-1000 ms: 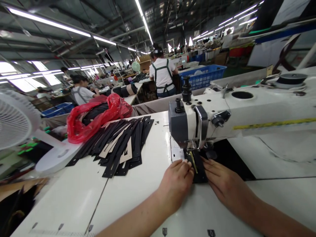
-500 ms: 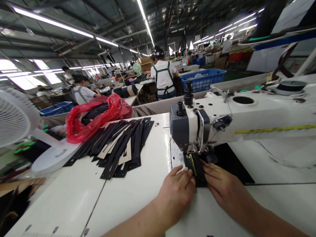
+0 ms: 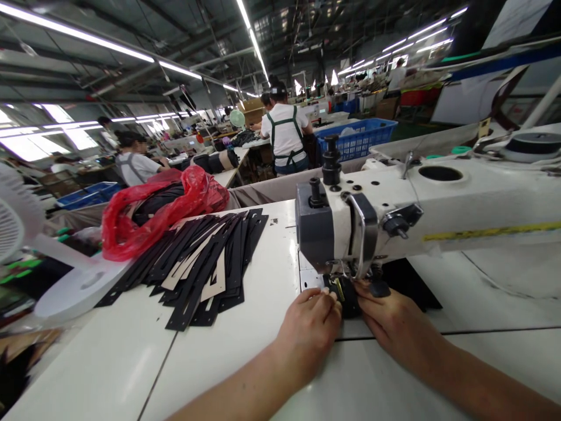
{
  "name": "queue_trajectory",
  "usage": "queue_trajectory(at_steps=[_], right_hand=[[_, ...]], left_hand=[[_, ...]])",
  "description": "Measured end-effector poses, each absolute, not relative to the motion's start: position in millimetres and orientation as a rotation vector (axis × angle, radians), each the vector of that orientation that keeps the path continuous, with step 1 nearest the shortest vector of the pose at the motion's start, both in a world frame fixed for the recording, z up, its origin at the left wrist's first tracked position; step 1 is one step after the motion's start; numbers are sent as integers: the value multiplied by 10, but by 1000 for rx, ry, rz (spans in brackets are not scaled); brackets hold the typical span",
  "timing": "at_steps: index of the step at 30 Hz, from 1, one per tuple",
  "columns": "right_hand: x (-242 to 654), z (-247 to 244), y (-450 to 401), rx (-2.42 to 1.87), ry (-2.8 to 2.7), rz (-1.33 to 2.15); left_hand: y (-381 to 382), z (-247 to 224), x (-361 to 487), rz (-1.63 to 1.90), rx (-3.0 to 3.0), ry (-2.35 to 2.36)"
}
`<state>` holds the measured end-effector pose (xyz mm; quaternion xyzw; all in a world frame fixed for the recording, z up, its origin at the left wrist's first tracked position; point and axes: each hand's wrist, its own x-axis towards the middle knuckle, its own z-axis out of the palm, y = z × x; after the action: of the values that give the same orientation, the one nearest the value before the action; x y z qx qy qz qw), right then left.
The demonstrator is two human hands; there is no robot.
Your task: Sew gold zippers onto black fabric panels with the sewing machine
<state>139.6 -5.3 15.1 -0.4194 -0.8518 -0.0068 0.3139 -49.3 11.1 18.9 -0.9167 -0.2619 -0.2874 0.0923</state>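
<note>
Under the needle area of a white and grey sewing machine [image 3: 315, 225] lies a black fabric piece [image 3: 349, 303] with a yellow-toothed zipper [image 3: 339, 287]. My left hand [image 3: 312, 327] grips its left edge, fingers curled together close to the presser foot. From the other side, my right hand [image 3: 390, 316] presses the piece's right edge with fingers held together, the fingertips partly hidden by the machine. A larger black sheet [image 3: 409, 283] lies flat beneath and behind the machine arm.
Left on the white table [image 3: 236, 362] is a fanned pile of slotted black strips [image 3: 205, 263], some beige. Behind it sits a red plastic bag [image 3: 162, 204] with dark contents. A white fan [image 3: 74, 280] stands at far left. Co-workers sit beyond, near a blue crate [image 3: 357, 139].
The zipper piece has moved away from me, further under the machine, and both hands have gone forward with it. The view has shifted slightly.
</note>
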Motion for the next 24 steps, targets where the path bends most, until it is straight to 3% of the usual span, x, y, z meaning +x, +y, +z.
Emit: queue_trajectory(at_steps=[24], right_hand=[[1414, 28, 218, -1121, -2206, -185]], left_hand=[[294, 150, -510, -800, -2845, -860]])
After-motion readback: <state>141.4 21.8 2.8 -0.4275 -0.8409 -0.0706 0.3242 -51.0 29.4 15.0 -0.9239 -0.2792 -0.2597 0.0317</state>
